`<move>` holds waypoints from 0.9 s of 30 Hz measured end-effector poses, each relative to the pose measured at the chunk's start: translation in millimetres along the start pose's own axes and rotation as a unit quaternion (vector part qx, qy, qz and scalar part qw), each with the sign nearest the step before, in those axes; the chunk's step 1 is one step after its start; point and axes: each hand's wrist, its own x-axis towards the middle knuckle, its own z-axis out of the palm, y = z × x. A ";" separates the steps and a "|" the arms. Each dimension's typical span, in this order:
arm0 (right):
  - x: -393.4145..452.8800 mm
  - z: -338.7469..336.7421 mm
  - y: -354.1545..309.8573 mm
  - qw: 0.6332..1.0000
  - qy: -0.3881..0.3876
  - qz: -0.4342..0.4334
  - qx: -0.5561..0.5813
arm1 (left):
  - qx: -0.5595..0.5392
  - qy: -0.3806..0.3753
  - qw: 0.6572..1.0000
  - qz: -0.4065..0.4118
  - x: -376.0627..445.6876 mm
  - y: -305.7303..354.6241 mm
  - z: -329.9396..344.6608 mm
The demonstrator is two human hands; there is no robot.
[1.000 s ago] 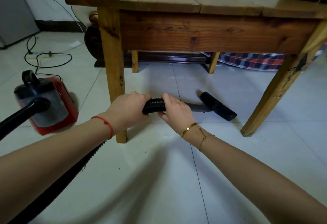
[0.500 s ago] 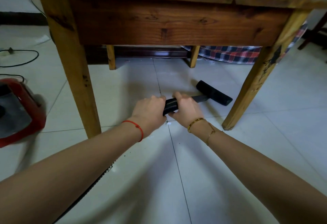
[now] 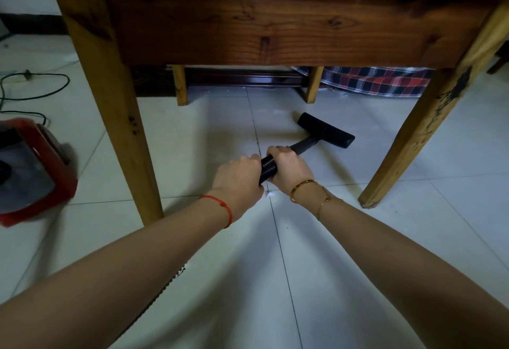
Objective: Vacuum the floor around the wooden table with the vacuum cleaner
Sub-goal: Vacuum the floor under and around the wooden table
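A black ribbed vacuum hose (image 3: 267,168) runs between my hands, low over the white tiled floor. My left hand (image 3: 239,183) grips it at the near end and my right hand (image 3: 289,169) grips it just ahead. Beyond my right hand a short black tube leads to the black floor nozzle (image 3: 326,133), which lies flat on the tiles under the wooden table (image 3: 275,29). The red vacuum body (image 3: 33,172) sits on the floor at the left, outside the table's front left leg (image 3: 115,106). The rest of the hose passes under my left forearm.
The front right table leg (image 3: 424,125) stands right of the nozzle, and two back legs stand farther in. A black power cord (image 3: 35,84) loops on the floor at far left. A plaid cloth (image 3: 380,80) and dark furniture lie behind the table. A small white scrap (image 3: 270,195) lies below my hands.
My view has come closer and shifted right, under the table. The nozzle and both hands have pushed forward between the front legs. The red vacuum body has slid toward the left edge.
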 end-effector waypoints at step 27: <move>90.1 40.1 -53.8 0.985 -0.098 -0.143 -0.001 | -0.022 0.009 0.994 -0.105 27.0 -77.3 15.3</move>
